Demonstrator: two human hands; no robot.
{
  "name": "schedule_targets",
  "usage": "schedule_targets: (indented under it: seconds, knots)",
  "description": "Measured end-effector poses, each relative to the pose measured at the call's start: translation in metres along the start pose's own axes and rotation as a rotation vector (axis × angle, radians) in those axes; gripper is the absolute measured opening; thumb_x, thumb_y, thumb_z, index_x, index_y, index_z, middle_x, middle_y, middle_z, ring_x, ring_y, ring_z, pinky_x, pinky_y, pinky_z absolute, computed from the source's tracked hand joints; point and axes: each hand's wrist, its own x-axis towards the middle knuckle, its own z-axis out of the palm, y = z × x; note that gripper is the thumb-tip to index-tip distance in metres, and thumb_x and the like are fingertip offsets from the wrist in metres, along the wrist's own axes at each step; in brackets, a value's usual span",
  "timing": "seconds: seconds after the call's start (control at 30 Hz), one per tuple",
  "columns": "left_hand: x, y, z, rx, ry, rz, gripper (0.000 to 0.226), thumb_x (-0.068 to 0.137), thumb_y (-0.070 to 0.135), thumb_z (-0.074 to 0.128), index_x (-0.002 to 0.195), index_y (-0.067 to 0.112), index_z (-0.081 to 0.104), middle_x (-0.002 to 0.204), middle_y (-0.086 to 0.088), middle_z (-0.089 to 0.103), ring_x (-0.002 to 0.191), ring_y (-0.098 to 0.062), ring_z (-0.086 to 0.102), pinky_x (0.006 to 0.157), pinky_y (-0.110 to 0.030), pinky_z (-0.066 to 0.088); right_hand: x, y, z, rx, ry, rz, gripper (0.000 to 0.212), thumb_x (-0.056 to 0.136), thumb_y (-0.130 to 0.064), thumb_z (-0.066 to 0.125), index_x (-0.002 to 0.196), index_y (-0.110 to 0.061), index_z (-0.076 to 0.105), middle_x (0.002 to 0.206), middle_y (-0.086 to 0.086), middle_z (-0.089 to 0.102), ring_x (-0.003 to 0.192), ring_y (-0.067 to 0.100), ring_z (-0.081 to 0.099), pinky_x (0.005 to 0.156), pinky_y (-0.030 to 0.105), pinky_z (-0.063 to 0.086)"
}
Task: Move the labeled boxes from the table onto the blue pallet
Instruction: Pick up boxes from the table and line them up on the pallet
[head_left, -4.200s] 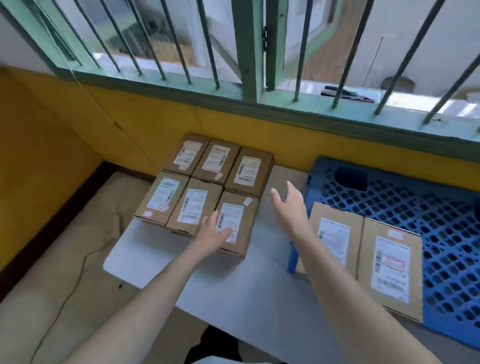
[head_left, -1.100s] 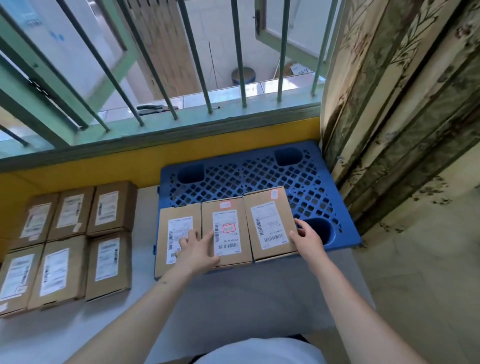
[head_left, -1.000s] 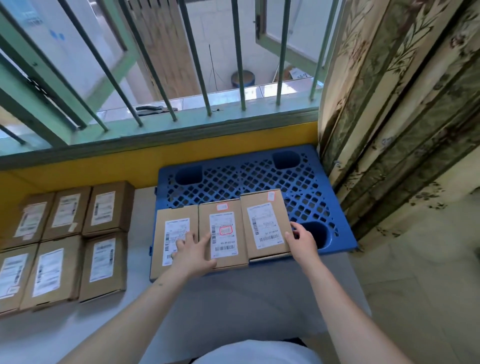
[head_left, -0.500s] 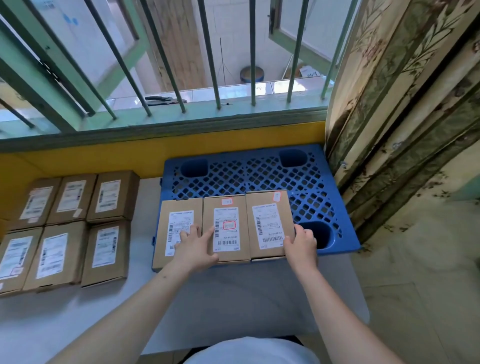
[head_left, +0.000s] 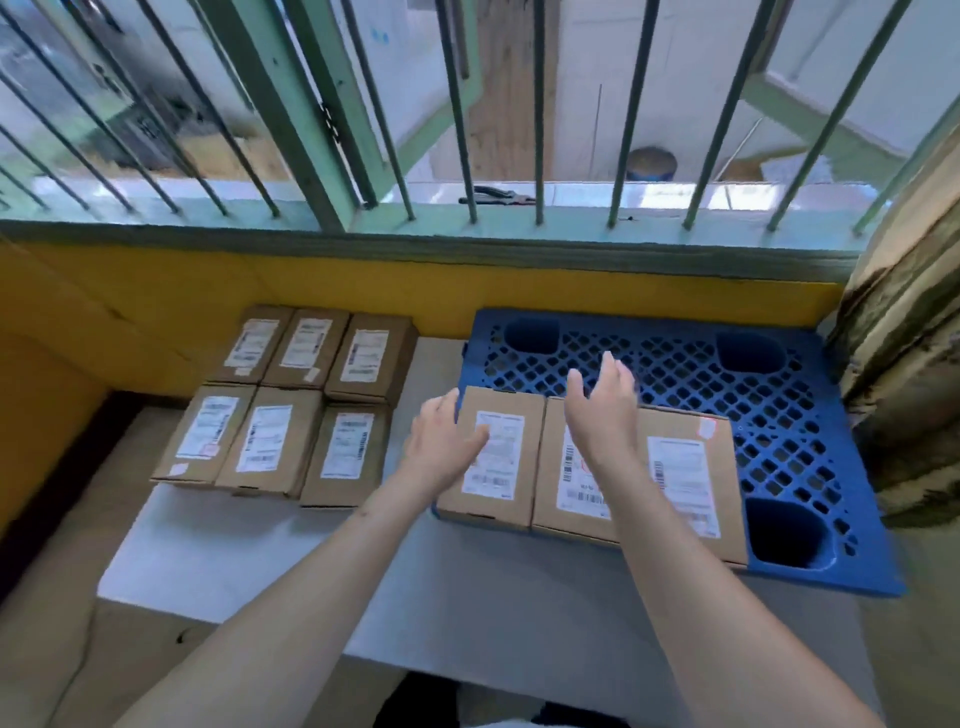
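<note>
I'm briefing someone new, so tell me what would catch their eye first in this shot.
Probably the bright blue plastic lattice pallet on the right of the white table, with three labeled brown cardboard boxes in a row along its near edge. Both bare hands, left hand and right hand, hover open over that row. Six more labeled boxes sit on the table's left.

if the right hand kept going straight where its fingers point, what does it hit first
Probably the bare lattice of the blue pallet. The right hand hovers open above the middle box, fingers aimed at the wall; if it is higher than it looks, it meets the yellow wall.
</note>
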Motion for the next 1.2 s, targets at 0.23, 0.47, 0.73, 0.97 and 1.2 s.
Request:
schedule_targets:
  seconds: [0.23,0.47,0.73,0.97,1.2]
  knots:
    - [0.012,-0.147,-0.067,-0.124,-0.033,-0.187,0.074,0.092,0.046,0.053,0.152,0.016,0.023,0.153,-0.012,0.03,0.139,-0.028,0.034,0.112,-0.041,0.032,-0.029,-0.125,0.13,0.087,-0.098,-0.177,0.066,0.101,-0.044,0.04,0.156,-0.015,0.02,0.161,0.005,0.023,0.148,0.02,0.024,0.117,0.039,0.026]
    - [0.02,-0.284,-0.125,-0.148,-0.148,-0.254,0.073,0.091,0.043,0.054,0.152,0.017,0.023,0.154,-0.012,0.027,0.14,-0.03,0.033,0.111,-0.039,0.029,-0.079,-0.181,0.266,0.022,-0.248,-0.051,0.067,0.1,-0.047,0.039,0.154,-0.011,0.025,0.157,0.01,0.032,0.145,0.025,0.031,0.115,0.039,0.029]
    - [0.034,-0.333,-0.113,-0.367,-0.317,-0.375,0.027,0.084,0.038,0.051,0.094,0.017,0.066,0.096,-0.003,0.071,0.093,-0.023,0.065,0.076,-0.029,0.049,-0.092,-0.146,0.327,-0.063,-0.368,0.245,0.062,0.103,-0.036,0.037,0.155,-0.007,0.021,0.159,0.014,0.029,0.145,0.028,0.029,0.112,0.035,0.029]
    - [0.035,-0.344,-0.068,-0.693,-0.445,-0.695,0.043,0.078,0.036,0.06,0.117,0.021,0.049,0.11,0.001,0.052,0.102,-0.021,0.053,0.096,-0.034,0.043,-0.074,-0.111,0.356,-0.013,-0.426,0.438,0.061,0.097,-0.028,0.046,0.153,-0.011,0.027,0.149,0.011,0.044,0.134,0.028,0.045,0.102,0.032,0.038]
    - [0.036,-0.357,-0.048,-1.057,-0.37,-0.817,0.062,0.091,0.009,0.055,0.147,0.01,0.03,0.136,-0.011,0.051,0.115,-0.018,0.052,0.107,-0.036,0.041,-0.073,-0.085,0.367,0.117,-0.422,0.563,0.067,0.094,-0.031,0.054,0.153,-0.011,0.029,0.151,0.009,0.043,0.134,0.027,0.046,0.106,0.034,0.038]
